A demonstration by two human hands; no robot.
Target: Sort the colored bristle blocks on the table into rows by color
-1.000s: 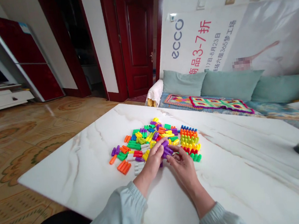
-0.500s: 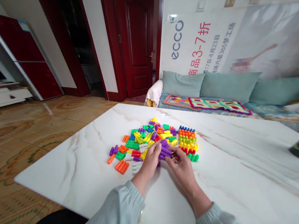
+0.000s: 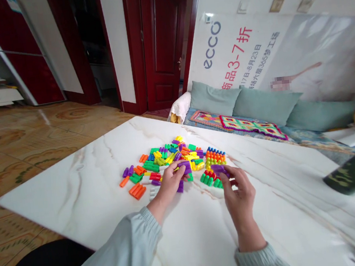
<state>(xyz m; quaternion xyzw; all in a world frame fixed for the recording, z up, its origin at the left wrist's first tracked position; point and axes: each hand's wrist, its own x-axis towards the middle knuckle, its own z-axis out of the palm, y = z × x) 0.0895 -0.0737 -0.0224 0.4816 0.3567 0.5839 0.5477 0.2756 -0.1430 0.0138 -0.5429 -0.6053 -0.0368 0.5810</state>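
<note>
My left hand point(image 3: 169, 183) is closed on a purple ribbed plastic block point(image 3: 186, 166), pinched between thumb and fingers above the front of a loose pile. My right hand point(image 3: 241, 190) pinches another purple block point(image 3: 218, 169) with thumb and fingertips. It hovers over neat rows of blocks: blue, orange point(image 3: 216, 160), olive, yellow, red, and green point(image 3: 210, 181) at the near end. The right hand's block partly covers the yellow and red rows. Loose blocks in several colours, such as an orange one point(image 3: 137, 191), lie left of the rows.
All of this is on a white marble-patterned table point(image 3: 189, 242). A camouflage-patterned object point(image 3: 349, 174) is at the right. Behind the table stands a sofa with green-grey cushions point(image 3: 265, 104). A red door point(image 3: 163, 45) is further back.
My hands have moved apart. The purple pieces held together before are now split, one in each hand, and my right hand has moved right, over the rows. The view has shifted slightly.
</note>
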